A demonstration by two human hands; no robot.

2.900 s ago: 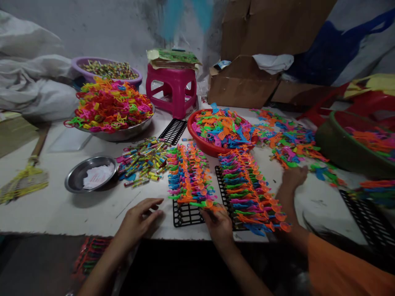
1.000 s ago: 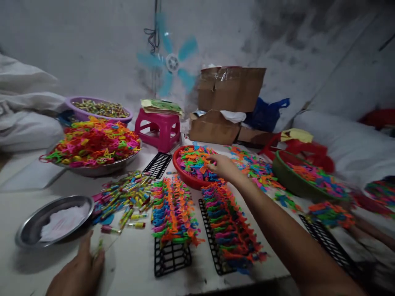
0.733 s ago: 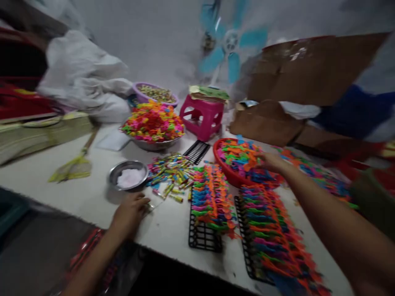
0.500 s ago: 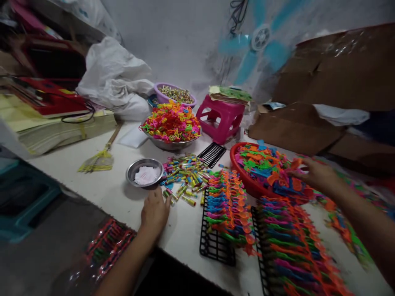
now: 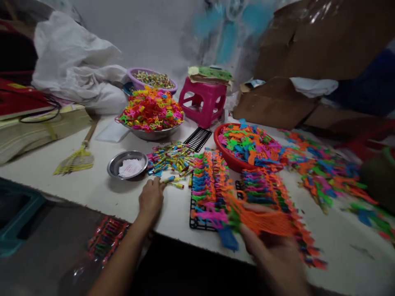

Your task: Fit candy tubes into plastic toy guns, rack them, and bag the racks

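My left hand (image 5: 151, 199) rests on the white table, fingers curled, touching small coloured tubes (image 5: 170, 156) scattered beside a steel dish (image 5: 127, 165). My right hand (image 5: 271, 250) is blurred near the table's front edge and grips a bunch of coloured plastic pieces (image 5: 247, 218), orange, pink, green and blue. Just beyond it lie two black grid racks (image 5: 197, 220) loaded with rows of the same plastic pieces (image 5: 210, 176). A red basin (image 5: 222, 156) heaped with such pieces stands behind the racks.
A steel bowl of neon plastic loops (image 5: 151, 111), a purple basin (image 5: 151, 80), a pink stool (image 5: 203, 100), a spare black rack (image 5: 198, 139), a small broom (image 5: 75, 158), cardboard boxes (image 5: 271, 102) and white sacks (image 5: 74, 61) ring the table. Loose pieces (image 5: 324, 172) cover the right side.
My right hand has come back from the red basin to the front edge with a bunch of plastic pieces. My left hand stayed by the small tubes. The view swung.
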